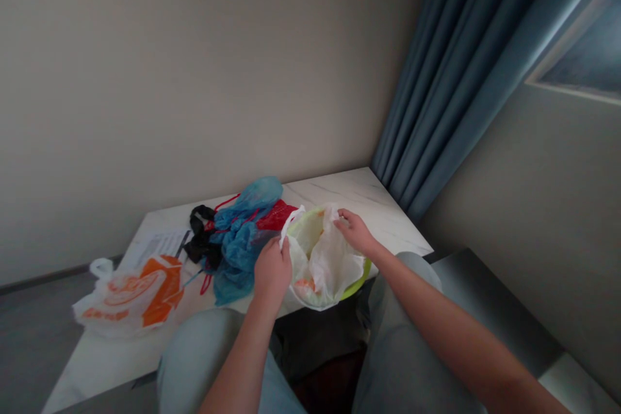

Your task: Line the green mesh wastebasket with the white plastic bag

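Note:
A white plastic bag with some orange print lines the inside of a lime-green bin, whose rim shows on the right and at the back. My left hand pinches the bag's edge on the left side. On the far right side, the fingers of my right hand are closed on the same bag's edge. Between my hands the bag's mouth is spread, with folds of plastic inside. Left of the bin lies a heap of blue plastic bags, close to my left hand.
A red bag and a black bag lie with the blue heap. A white-and-orange bag rests at the left edge of the marble-patterned table, near a printed sheet. Blue curtains hang at right.

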A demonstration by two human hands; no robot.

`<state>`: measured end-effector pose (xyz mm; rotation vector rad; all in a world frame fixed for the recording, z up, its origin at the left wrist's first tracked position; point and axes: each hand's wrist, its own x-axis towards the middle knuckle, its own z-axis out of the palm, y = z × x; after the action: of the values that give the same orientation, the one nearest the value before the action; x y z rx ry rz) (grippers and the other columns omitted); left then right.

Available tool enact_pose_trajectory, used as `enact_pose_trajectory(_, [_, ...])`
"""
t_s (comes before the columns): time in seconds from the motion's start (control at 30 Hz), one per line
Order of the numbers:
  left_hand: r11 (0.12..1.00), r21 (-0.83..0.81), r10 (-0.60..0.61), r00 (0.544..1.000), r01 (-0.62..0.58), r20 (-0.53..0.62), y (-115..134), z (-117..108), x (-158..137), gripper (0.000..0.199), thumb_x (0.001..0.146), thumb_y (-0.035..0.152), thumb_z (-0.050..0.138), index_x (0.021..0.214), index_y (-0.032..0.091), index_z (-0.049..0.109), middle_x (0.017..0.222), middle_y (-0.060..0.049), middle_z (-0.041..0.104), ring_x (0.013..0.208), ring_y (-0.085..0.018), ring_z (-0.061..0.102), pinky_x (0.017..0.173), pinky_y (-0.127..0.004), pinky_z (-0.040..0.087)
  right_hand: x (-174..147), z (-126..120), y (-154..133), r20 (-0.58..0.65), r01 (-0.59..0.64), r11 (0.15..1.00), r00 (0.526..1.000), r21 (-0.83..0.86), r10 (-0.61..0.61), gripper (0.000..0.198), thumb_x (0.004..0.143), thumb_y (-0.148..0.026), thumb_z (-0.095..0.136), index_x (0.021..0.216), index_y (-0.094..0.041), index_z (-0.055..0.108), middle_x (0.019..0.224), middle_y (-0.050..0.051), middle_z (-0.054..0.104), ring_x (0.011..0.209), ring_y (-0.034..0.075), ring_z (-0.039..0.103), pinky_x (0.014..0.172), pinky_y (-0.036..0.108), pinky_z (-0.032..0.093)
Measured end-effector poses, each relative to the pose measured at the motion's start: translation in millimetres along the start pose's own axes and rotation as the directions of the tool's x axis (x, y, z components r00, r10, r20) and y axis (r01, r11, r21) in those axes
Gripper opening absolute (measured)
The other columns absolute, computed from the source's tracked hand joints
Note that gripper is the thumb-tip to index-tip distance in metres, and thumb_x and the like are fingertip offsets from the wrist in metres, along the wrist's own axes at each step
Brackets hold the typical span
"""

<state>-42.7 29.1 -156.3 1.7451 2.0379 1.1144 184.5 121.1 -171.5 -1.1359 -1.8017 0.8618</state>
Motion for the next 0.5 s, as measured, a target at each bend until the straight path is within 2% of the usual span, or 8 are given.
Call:
enact_pose_trajectory(0.17, [1.000, -0.009, -0.024, 1.000, 0.024, 0.020, 5.2, 6.3, -2.7, 0.042, 0.098, 0.040, 0.033, 0.112, 0.016, 0.065, 0.106, -0.018, 0.071, 0.103, -0.033, 0.067, 0.091, -0.045, 0.050, -2.7, 1.6, -8.7, 0.056, 0.046, 0.993, 0.997, 0.112, -0.053, 0.016, 0.086, -0.033, 0.057, 0.094, -0.021, 0.064, 0.102, 0.004, 0.069, 0.097, 0.021, 0.061, 0.094, 0.036, 0.045])
enact_pose_trajectory(0.3, [0.995, -0.029, -0.093, 0.992, 0.095, 0.082, 5.5, 9.5, -0.9, 0.046, 0.098, 0.043, 0.031, 0.110, 0.015, 0.066, 0.103, -0.019, 0.072, 0.101, -0.034, 0.068, 0.089, -0.046, 0.051, -2.7, 1.0, -16.3, 0.091, 0.086, 0.970, 0.990, 0.228, -0.109, 0.016, 0.086, -0.036, 0.061, 0.090, -0.021, 0.066, 0.112, 0.005, 0.069, 0.107, 0.022, 0.060, 0.101, 0.037, 0.042])
enact_pose_trajectory(0.4, [0.985, -0.058, -0.155, 0.984, 0.160, 0.088, 3.5, 10.6, 1.4, 0.048, 0.097, 0.045, 0.031, 0.107, 0.015, 0.068, 0.102, -0.019, 0.072, 0.101, -0.034, 0.068, 0.090, -0.046, 0.051, -1.0, 0.4, -18.2, 0.076, -0.006, 0.951, 0.997, 0.310, -0.018, 0.023, 0.083, -0.038, 0.065, 0.099, -0.022, 0.069, 0.112, 0.005, 0.070, 0.108, 0.023, 0.061, 0.102, 0.039, 0.043])
enact_pose_trajectory(0.5, [0.964, -0.158, -0.213, 0.977, 0.212, 0.013, -1.7, 13.6, 3.6, 0.049, 0.096, 0.048, 0.032, 0.106, 0.015, 0.068, 0.105, -0.018, 0.072, 0.108, -0.033, 0.066, 0.097, -0.047, 0.048, -1.6, -4.4, -19.9, 0.079, -0.144, 0.905, 0.989, 0.400, 0.123, 0.044, 0.081, -0.038, 0.067, 0.124, -0.027, 0.066, 0.129, 0.004, 0.065, 0.116, 0.024, 0.059, 0.102, 0.040, 0.044])
